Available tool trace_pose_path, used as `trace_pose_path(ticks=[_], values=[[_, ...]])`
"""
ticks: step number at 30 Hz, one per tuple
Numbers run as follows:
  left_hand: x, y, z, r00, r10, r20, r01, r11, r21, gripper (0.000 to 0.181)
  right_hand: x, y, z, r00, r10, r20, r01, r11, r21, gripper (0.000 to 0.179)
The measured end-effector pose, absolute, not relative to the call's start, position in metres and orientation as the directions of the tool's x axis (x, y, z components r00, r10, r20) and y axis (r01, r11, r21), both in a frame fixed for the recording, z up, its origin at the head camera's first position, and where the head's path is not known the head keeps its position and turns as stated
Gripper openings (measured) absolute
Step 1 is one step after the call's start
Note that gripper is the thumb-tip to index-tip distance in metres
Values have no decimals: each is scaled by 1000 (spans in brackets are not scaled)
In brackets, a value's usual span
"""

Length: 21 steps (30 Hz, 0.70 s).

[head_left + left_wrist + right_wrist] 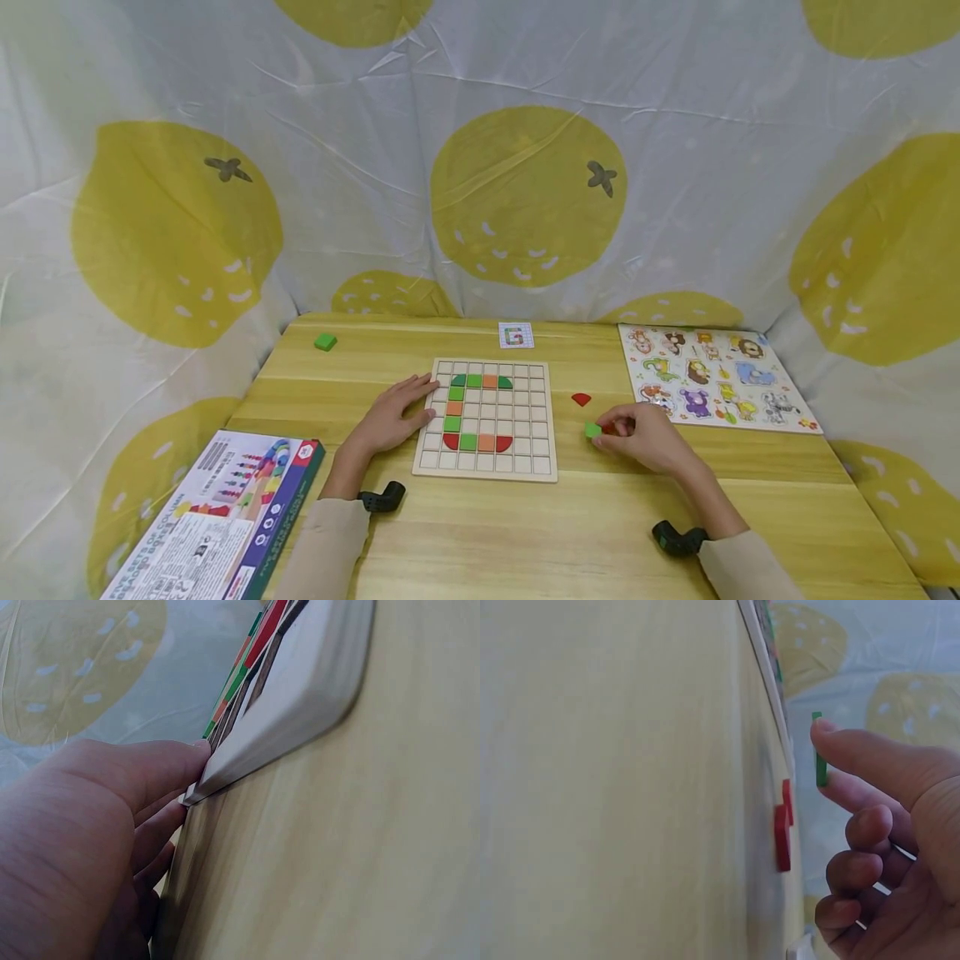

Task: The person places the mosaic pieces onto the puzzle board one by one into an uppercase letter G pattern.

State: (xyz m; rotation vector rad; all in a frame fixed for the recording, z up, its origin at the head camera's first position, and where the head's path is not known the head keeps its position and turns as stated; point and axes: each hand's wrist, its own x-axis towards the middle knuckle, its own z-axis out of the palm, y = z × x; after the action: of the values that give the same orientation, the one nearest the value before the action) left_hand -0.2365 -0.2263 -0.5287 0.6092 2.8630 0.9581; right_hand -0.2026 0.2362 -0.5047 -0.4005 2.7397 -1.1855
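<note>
The wooden grid board (536, 467) carries green, orange and red tiles laid in a C-like outline. My left hand (393, 417) rests at the board's left edge, its thumb (169, 761) touching the rim and its fingers extended. To the right of the board, my right hand (648, 435) pinches a green square tile (592, 430) between thumb and forefinger. The right wrist view shows this tile (821, 765) raised off the table, its edge towards the camera. A red quarter-round tile (581, 400) lies close by; another red tile (782, 838) is partly hidden by my right hand in the head view.
A small pattern card (516, 335) lies behind the board. At the back left is a loose green tile (326, 342). An animal puzzle board (716, 375) occupies the back right, and a toy box (217, 508) the front left. Patterned cloth (525, 192) hangs behind the table.
</note>
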Motion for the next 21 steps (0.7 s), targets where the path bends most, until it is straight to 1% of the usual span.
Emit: trace_pose_path(ticks=[5,11,17,21], values=[[-236,-226,-529,-920,385,70,350,728,589,57,-208,223,-501,-955,-296,20,-211,634,-744,20],[-236,-226,-529,-921,383,76,350,726,592,56,-217,204,-498,-951,-307,27,-223,625,-748,22],[-237,-226,-529,-920,384,76,351,723,595,57,-225,181,-498,-938,-339,68,-274,610,-743,17],[-236,-226,-529,-920,384,72,349,723,596,57,-227,165,-498,-932,-357,65,-278,586,-761,15]])
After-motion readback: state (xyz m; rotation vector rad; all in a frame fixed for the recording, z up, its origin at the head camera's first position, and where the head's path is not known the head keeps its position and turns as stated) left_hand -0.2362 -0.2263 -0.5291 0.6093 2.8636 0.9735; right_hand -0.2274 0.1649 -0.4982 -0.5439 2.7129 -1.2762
